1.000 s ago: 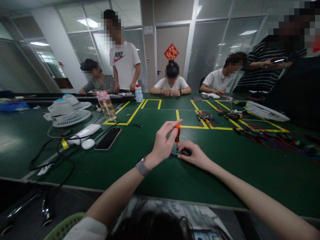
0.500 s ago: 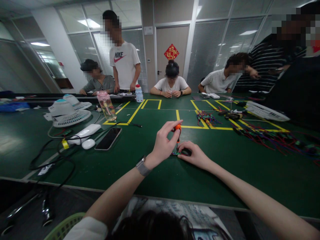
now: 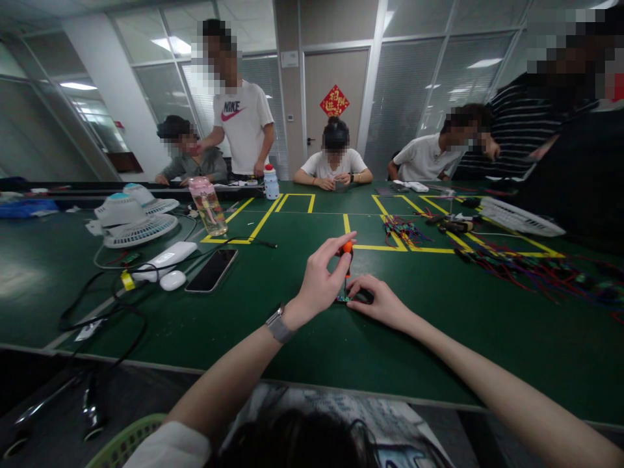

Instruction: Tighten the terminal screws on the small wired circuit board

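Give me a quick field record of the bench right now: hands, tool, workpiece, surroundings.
Left hand: pinches the top of the orange-handled screwdriver
Tool: upright, tip down on the small dark part
Right hand: fingertips hold the small dark part against the green table
Left of the hands: phone, pink bottle, two white fans
Right of the hands: loose coloured wires
Far side: other people, seated and standing

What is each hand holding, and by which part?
The left hand pinches an orange screwdriver by its handle top. The right hand pins a small dark part to the table by its right end.
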Demonstrator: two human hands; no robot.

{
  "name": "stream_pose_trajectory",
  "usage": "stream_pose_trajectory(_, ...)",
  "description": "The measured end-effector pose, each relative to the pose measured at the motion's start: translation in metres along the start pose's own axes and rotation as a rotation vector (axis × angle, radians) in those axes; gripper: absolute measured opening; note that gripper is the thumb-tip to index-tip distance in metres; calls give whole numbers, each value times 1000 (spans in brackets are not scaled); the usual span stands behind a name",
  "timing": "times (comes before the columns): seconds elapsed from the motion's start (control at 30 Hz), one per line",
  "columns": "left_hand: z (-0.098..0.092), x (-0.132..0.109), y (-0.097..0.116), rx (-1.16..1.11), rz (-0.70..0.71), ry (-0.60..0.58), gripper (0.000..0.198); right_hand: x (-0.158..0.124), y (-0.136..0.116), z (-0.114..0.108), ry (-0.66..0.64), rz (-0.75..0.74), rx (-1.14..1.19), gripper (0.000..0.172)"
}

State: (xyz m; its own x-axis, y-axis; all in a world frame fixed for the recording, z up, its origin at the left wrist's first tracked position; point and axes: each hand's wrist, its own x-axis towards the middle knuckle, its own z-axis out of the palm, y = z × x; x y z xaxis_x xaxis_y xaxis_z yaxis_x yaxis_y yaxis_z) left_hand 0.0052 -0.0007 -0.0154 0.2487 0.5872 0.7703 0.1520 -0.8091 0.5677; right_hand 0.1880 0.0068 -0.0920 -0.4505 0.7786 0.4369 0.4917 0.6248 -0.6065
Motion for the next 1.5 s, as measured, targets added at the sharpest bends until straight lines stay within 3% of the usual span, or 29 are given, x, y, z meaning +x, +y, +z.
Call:
stream_pose_trajectory(0.2, 0, -1, 1, 133, 61, 63, 28, 0, -1, 0, 0, -4, -22, 9)
stream_pose_trajectory(0.43, -1, -1, 2, 87, 93, -5, 34, 1, -2, -1, -11, -24, -34, 8)
stream_pose_trajectory(0.6, -1, 0, 2, 175, 58, 93, 23, 0, -2, -1, -19, -9, -34, 8)
stream_pose_trajectory(0.8, -3, -1, 4, 96, 63, 33, 32, 1, -2, -1, -27, -13, -17, 6)
stream_pose_trajectory(1.2, -2, 0, 3, 154, 78, 76, 20, 0, 1, 0, -14, -5, -26, 6)
stream_pose_trajectory(1.4, -2, -1, 4, 123, 93, 8, 33, 0, 0, -1, -17, -12, -36, 7)
stream_pose_trajectory(1.5, -2, -1, 4, 136, 90, 53, 29, 0, -1, -1, -18, -15, -34, 7)
